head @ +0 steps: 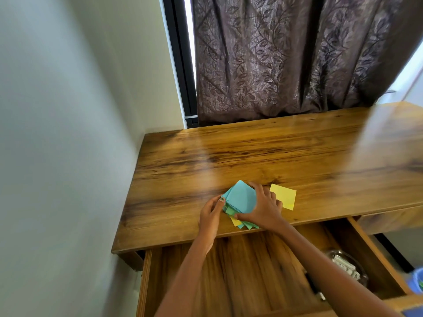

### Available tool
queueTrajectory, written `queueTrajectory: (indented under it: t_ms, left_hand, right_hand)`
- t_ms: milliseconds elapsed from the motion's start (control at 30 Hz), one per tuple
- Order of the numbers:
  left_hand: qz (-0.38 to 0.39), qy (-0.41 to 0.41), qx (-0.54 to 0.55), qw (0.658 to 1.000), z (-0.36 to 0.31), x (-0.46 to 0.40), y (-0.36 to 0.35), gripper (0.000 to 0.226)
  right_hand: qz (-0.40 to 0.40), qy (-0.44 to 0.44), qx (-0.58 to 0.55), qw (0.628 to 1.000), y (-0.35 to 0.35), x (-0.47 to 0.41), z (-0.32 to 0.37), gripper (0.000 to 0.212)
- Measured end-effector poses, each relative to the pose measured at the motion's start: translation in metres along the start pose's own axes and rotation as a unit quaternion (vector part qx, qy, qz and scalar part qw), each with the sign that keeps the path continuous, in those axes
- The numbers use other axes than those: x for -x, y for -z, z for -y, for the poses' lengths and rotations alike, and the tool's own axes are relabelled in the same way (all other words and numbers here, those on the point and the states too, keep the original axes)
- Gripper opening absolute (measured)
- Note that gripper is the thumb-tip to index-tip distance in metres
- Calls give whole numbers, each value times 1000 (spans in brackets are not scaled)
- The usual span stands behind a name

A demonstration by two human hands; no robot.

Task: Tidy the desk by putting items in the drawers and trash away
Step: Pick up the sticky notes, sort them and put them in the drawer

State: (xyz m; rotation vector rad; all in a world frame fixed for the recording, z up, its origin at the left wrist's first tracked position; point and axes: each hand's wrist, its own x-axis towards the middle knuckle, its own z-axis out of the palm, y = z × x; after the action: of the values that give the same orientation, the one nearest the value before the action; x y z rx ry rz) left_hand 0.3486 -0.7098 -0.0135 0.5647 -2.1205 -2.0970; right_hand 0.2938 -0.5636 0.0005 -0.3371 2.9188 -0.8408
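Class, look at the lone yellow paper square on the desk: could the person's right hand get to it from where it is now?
Probably yes. The yellow square lies flat on the desk right beside the right hand, with nothing between them. But that hand is busy holding the paper stack together with the left hand.

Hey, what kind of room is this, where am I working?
Probably a home bedroom or study corner: a wooden desk with an open drawer stands against a wall, a leaf-patterned curtain hangs behind it, and both hands gather coloured paper squares on top.
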Motion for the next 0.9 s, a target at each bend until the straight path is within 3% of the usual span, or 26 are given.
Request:
queueTrajectory:
  t_ms: [200, 333, 400, 533, 600, 700, 767, 900]
  left_hand:
    - [18, -6, 86, 996, -1, 2, 11, 29]
    - [50, -2, 119, 992, 2, 3, 23, 79]
    - [50, 22, 124, 991, 5, 1, 28, 90]
    - [-2, 82, 143, 986, 9, 0, 36, 46]
    - [-29, 99, 201, 974, 9, -1, 44, 36]
    - [-33, 138, 288, 947, 5, -6, 53, 35]
    - [-32, 157, 277, 947, 5, -7, 53, 37]
    - [-14, 164, 247, 955, 5, -7, 55, 39]
  right_hand:
    - [-39, 44, -80, 995, -7, 12, 31, 101]
    - [-18, 50, -62, 997, -25, 20, 47, 103]
    - [-7, 48, -65, 997, -32, 22, 51, 103]
    - [70, 100, -38, 992, -32, 24, 55, 109]
    - [105, 105, -23, 989, -26, 25, 56, 103]
    - [68, 72, 6, 995, -17, 18, 48, 78]
    - [43, 32, 59, 997, -11, 12, 36, 65]
    - [84, -21, 107, 990, -7, 9, 16, 76]
